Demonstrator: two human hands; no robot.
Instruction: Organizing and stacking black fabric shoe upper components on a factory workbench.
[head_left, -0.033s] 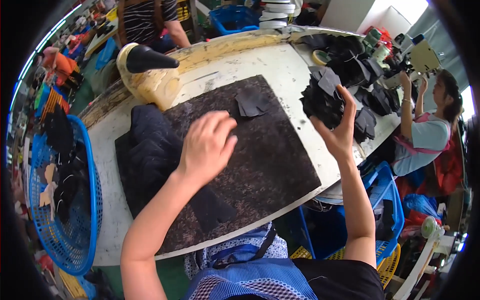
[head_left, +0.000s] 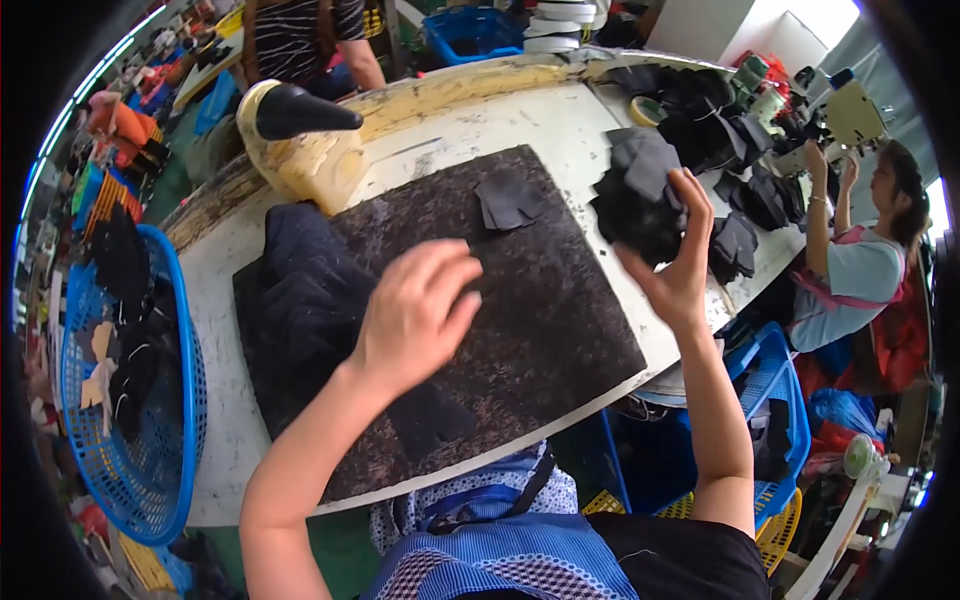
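Note:
My left hand (head_left: pixel 415 315) is over the dark speckled mat (head_left: pixel 560 300), palm down with loosely bent fingers and thumb apart. Nothing shows in it. Beside it lies a bunched dark cloth (head_left: pixel 310 285), and beyond it a small stack of black cut pieces (head_left: pixel 508 200) rests on the mat. Off the mat's right edge, my right hand (head_left: pixel 680 255) has its thumb and fingers spread at the near right side of a blurred pile of black pieces (head_left: pixel 638 190). Whether it touches the pile is hard to see. Another flat dark piece (head_left: pixel 430 420) lies below my left wrist.
A cream container with a black cone top (head_left: pixel 300 150) stands at the far left of the white table (head_left: pixel 460 120). Blue baskets (head_left: pixel 185 400) flank the table. More black pieces and a tape roll (head_left: pixel 645 110) lie to the right, where a person (head_left: pixel 850 260) sits.
The pile by my right hand has shifted slightly left, away from the fingers, and is blurred. My left hand has come a little nearer to me.

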